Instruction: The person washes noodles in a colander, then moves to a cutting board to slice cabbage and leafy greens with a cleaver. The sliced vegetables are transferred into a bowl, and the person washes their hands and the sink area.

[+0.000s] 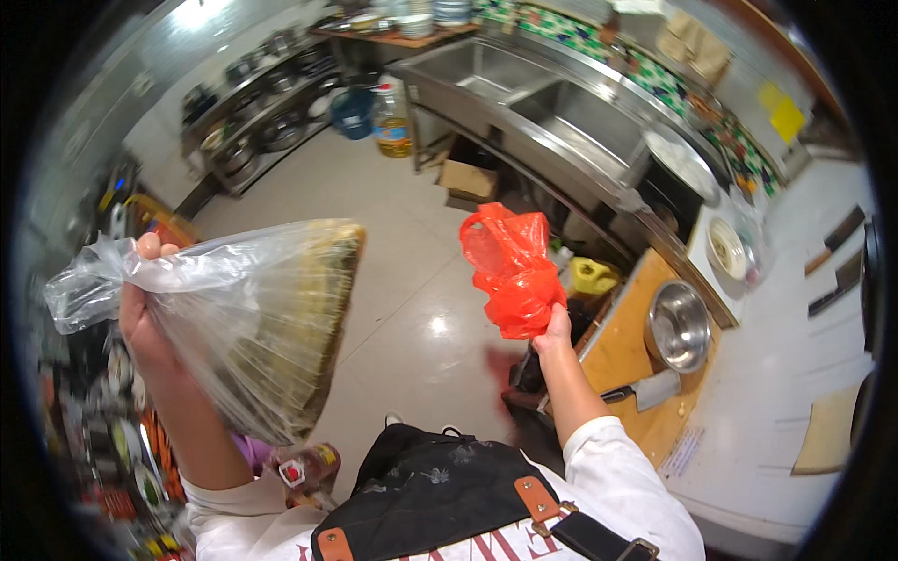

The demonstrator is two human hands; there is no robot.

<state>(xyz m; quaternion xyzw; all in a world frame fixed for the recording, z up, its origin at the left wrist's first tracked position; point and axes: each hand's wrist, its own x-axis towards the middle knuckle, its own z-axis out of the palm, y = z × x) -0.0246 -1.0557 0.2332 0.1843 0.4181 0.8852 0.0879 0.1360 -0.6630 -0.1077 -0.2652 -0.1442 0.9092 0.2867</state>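
My left hand (pixel 142 313) is raised and grips the gathered neck of a clear plastic bag (pixel 253 318) that holds a bundle of long thin green-brown stalks. The bag hangs out to the right of my fist, tilted downward. My right hand (pixel 554 332) holds up an empty, crumpled red plastic bag (pixel 510 266) by its lower part. The two bags are apart, with the tiled floor between them.
A wooden cutting board (pixel 622 360) at right carries a cleaver (pixel 655 388) and a steel bowl (pixel 678 325). Steel double sinks (pixel 552 93) run along the back right. Shelves of pots (pixel 257 122) stand at back left, an oil jug (pixel 393 122) on the floor. Dishes crowd the left edge.
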